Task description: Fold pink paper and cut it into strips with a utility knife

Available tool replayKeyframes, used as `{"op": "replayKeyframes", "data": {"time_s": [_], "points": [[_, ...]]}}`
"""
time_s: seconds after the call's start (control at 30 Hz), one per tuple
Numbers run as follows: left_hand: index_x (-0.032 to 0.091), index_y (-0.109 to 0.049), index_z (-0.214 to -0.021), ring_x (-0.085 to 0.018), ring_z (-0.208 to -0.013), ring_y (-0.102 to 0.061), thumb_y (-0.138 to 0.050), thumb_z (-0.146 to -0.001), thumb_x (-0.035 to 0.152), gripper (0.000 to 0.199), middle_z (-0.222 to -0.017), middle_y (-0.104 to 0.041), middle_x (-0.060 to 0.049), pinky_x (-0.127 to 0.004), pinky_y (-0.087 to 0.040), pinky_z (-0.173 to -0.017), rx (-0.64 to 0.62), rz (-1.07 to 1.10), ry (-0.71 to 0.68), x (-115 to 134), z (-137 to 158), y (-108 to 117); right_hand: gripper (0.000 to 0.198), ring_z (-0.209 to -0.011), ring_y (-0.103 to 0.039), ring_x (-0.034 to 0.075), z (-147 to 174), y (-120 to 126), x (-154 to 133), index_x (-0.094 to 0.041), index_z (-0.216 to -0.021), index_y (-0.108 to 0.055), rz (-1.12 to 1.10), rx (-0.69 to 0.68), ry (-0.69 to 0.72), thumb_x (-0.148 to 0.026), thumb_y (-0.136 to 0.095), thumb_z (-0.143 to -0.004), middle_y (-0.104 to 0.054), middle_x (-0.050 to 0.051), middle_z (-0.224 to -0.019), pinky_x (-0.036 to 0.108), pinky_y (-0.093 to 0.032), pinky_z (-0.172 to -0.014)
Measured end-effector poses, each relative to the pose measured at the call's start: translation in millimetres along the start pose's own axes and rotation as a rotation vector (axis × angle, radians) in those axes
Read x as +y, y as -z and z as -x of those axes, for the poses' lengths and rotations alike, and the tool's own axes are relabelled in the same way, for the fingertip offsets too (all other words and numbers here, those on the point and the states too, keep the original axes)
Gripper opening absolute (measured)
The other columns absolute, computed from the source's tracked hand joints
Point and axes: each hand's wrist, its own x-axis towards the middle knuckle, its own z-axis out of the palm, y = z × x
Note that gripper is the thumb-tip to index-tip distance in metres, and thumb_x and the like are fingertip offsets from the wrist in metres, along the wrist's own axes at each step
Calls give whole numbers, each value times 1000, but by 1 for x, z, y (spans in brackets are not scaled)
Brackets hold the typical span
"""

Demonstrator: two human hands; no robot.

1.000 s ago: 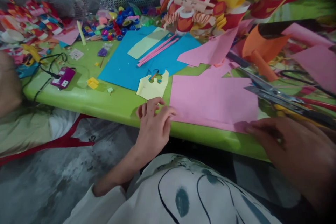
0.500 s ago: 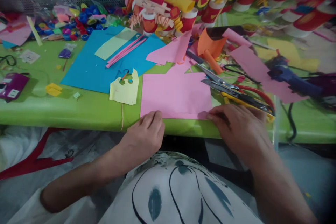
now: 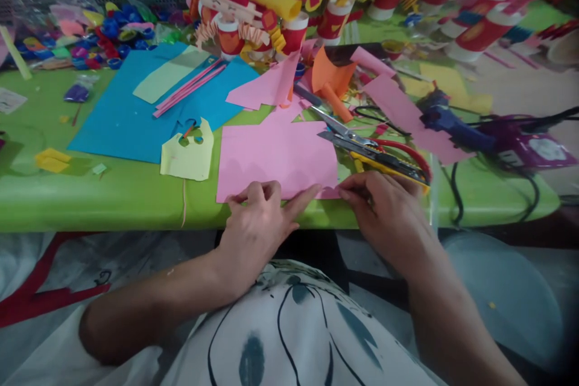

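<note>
A pink sheet of paper [image 3: 275, 151] lies flat along the near edge of the green table. My left hand [image 3: 256, 226] rests on its front edge with thumb and fingers spread, the thumb reaching right along that edge. At the near right corner, my right hand [image 3: 384, 211] pinches the paper between thumb and fingertips. Just beyond the right hand lie red-handled scissors [image 3: 407, 148] and a yellow and black utility knife [image 3: 384, 160]. A cut pale yellow piece of paper [image 3: 187, 157] sits left of the pink sheet.
Blue paper [image 3: 113, 108] with pink strips [image 3: 190, 89] covers the table's left part. A blue glue gun [image 3: 456, 126] with cords lies at the right. Red and yellow paper figures [image 3: 230, 36] stand behind, beside pink and orange scraps [image 3: 332, 75].
My left hand has gone from closed at the sheet's left corner to spread along its front edge. My right hand still pinches the right corner. The camera view has shifted right.
</note>
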Motion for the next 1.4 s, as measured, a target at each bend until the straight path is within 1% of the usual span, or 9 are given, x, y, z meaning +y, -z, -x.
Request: {"op": "replayKeyframes", "data": {"time_s": [0.1,0.2,0.53,0.87,0.97,1.13,1.23,1.33,1.4], "points": [[37,-37,-173,-32,-88,-60,-82,-93,54,93,-109,-67,-14,-39,-60,-61,-25,18,32,0,-6,2,19,-96,-73,30,-2,2,-1,-28,-98,-71,-46,-17,-6,-38,-55,-100,-80,5,-93,51,-47,-98],[36,-46,-168,-34,-90,-61,-82,-93,53,85,-110,-68,-16,-38,-60,-58,-46,57,31,-1,-11,4,18,-90,-71,29,-3,3,-2,-27,-98,-70,-72,-35,-24,-39,-56,-98,-77,5,-88,52,-47,-97],[33,-45,-169,-36,-90,-61,-81,-94,51,85,-110,-68,-17,-40,-60,-58,-53,77,21,-2,-10,5,13,-90,-72,28,-12,11,2,-28,-93,-63,44,-114,64,-37,-55,-97,-79,5,-90,47,-45,-92],[34,-49,-167,-34,-91,-61,-84,-93,45,83,-109,-68,-16,-41,-62,-63,-23,132,30,-3,-9,3,18,-96,-72,27,-20,17,6,-28,-95,-70,92,-175,193,-36,-54,-99,-81,4,-94,46,-41,-96],[36,-40,-172,-36,-92,-62,-80,-95,46,88,-111,-68,-17,-43,-62,-62,-34,93,16,-2,-8,3,22,-97,-71,28,-20,19,2,-28,-97,-73,100,-185,207,-39,-54,-101,-82,4,-97,48,-41,-98],[56,-25,-172,-33,-90,-61,-79,-97,39,93,-106,-67,-11,-42,-63,-66,-22,61,2,0,-7,3,31,-99,-68,28,-13,18,0,-31,-97,-77,172,-156,196,-44,-50,-105,-80,4,-96,53,-36,-104],[56,-18,-173,-33,-89,-62,-75,-100,42,93,-106,-67,-12,-43,-63,-64,-35,1,-12,0,-7,4,30,-103,-68,30,-4,24,4,-31,-107,-80,234,-83,178,-43,-52,-106,-79,7,-106,53,-37,-102],[60,5,-172,-35,-89,-65,-65,-106,43,97,-107,-67,-13,-43,-64,-61,-62,-74,-36,-1,-7,5,35,-113,-68,32,1,34,9,-29,-127,-77,250,-28,162,-40,-50,-107,-78,11,-121,48,-41,-96],[60,18,-168,-34,-89,-66,-59,-109,44,98,-108,-67,-13,-43,-64,-58,-91,-114,-50,-1,-8,5,36,-113,-69,31,2,37,10,-29,-126,-77,221,-32,176,-41,-48,-109,-79,9,-121,46,-41,-93]]}}
